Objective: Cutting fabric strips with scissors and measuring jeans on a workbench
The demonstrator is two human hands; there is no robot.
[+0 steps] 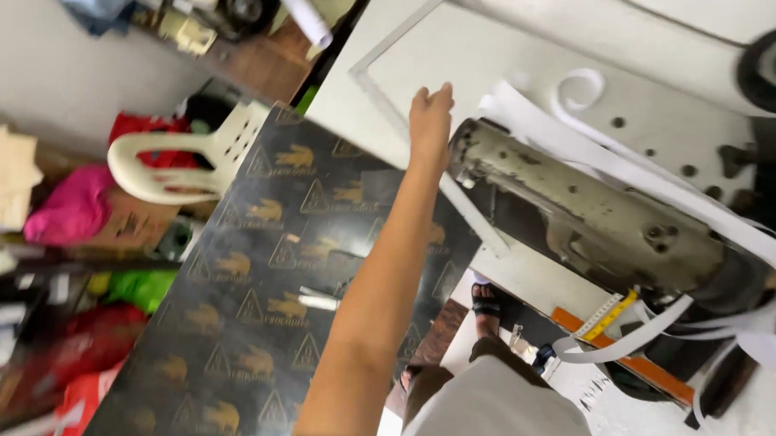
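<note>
Grey-trousered knee [502, 411] sits lowest; left hand [431, 116], fingers loosely open and holding nothing, reaches beside worn grey metal sewing-machine head [577, 207].

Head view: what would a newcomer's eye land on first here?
The bare arm stretching up the middle, its left hand reaching the white table beside a worn grey sewing machine tipped over at right. White fabric strips trail around the machine, and a dark board with gold emblems fills the left centre, a cream plastic chair beyond.

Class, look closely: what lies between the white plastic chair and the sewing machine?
In the head view, a dark patterned board and the person's outstretched arm lie between the chair and the machine.
</note>
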